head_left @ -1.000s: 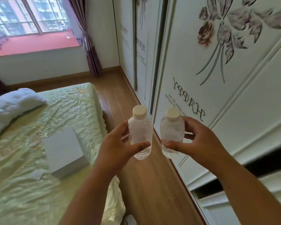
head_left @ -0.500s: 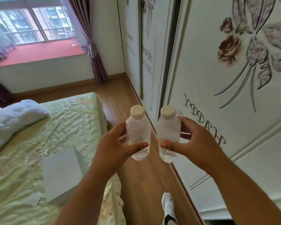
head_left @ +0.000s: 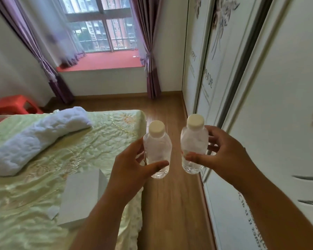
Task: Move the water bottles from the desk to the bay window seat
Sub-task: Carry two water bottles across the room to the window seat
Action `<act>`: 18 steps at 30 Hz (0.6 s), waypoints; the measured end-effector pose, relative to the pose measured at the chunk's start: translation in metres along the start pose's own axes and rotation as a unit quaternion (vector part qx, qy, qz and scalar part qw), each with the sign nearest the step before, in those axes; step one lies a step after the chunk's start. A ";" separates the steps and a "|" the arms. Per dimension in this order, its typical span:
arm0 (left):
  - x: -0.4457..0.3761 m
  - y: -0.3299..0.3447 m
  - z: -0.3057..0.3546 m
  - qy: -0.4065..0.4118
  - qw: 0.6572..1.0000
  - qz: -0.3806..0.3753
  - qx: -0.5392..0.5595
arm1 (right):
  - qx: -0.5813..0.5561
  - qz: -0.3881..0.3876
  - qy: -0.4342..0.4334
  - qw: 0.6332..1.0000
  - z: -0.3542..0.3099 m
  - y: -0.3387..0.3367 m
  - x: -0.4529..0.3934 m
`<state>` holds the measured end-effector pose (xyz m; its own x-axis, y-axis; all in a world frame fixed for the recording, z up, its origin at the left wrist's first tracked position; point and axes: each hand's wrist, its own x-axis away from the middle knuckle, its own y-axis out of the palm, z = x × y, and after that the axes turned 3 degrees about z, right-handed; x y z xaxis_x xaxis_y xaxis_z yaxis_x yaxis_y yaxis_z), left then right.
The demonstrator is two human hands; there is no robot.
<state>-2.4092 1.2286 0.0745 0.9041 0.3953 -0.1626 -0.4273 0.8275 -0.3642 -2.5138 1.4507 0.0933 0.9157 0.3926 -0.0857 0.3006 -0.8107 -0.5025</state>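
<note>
Carry phase, mid-transit. Left hand grips left bottle, thumb across the front, fingers curled behind. Right hand grips right bottle likewise. Both bottles upright, capped, side by side but apart, held over the floor between bed and wardrobe. Window seat lies well ahead, past the bed's far end. A small clear item near the seat's right end may be another bottle; too blurred to tell. Pick-up done; walk and set-down remain.
</note>
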 end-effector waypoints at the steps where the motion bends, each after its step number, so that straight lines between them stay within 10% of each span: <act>1: -0.004 0.004 -0.001 -0.007 1.000 0.001 -0.003 | -0.005 -0.004 0.001 1.000 0.003 -0.003 -0.007; 18: -0.148 0.052 -0.042 -0.017 0.997 -0.080 0.013 | 0.040 0.026 0.071 0.996 0.039 -0.011 -0.129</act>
<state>-2.5644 1.1962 0.0411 0.9602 0.2699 -0.0722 -0.2775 0.8909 -0.3595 -2.6460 1.4256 0.0768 0.9594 0.2820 0.0061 0.2354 -0.7886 -0.5681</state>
